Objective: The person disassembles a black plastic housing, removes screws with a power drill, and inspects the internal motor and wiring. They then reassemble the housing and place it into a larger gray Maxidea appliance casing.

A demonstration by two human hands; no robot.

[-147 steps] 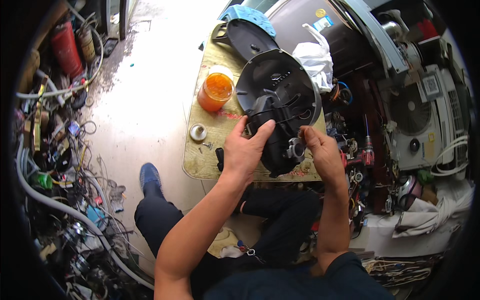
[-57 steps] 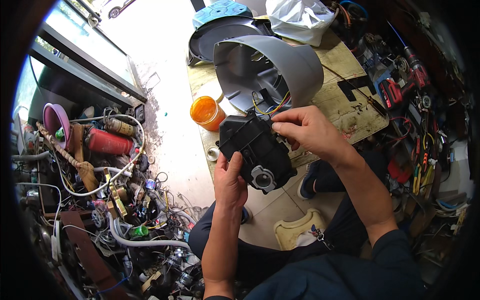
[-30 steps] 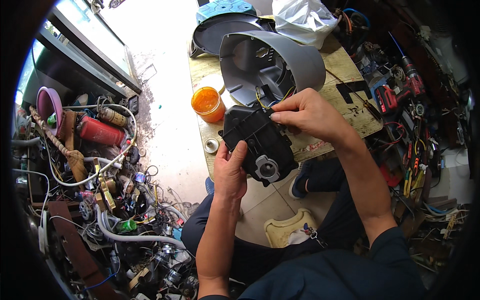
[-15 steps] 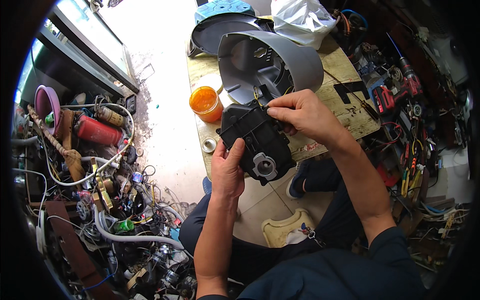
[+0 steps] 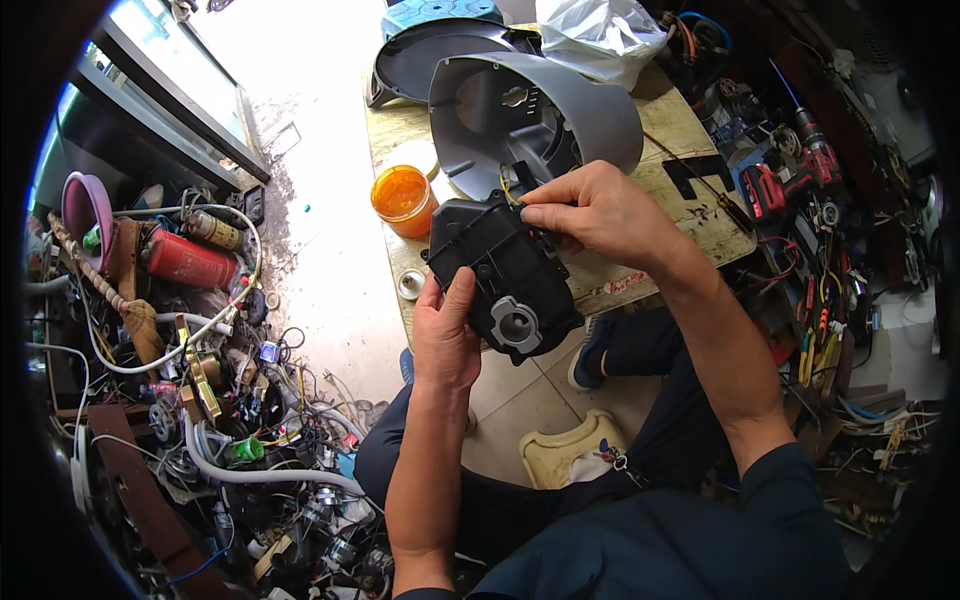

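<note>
The left hand (image 5: 445, 335) grips the lower edge of a black plastic motor box (image 5: 505, 275) from below, thumb up its face, while the right hand (image 5: 600, 210) pinches the box's top corner where thin wires (image 5: 510, 185) come out. The box, ribbed with one round metal-ringed hole, hangs just in front of the worn wooden table (image 5: 690, 140). Behind the box stand one curved grey plastic housing (image 5: 535, 115) and, to its left, one orange tub (image 5: 402, 198).
</note>
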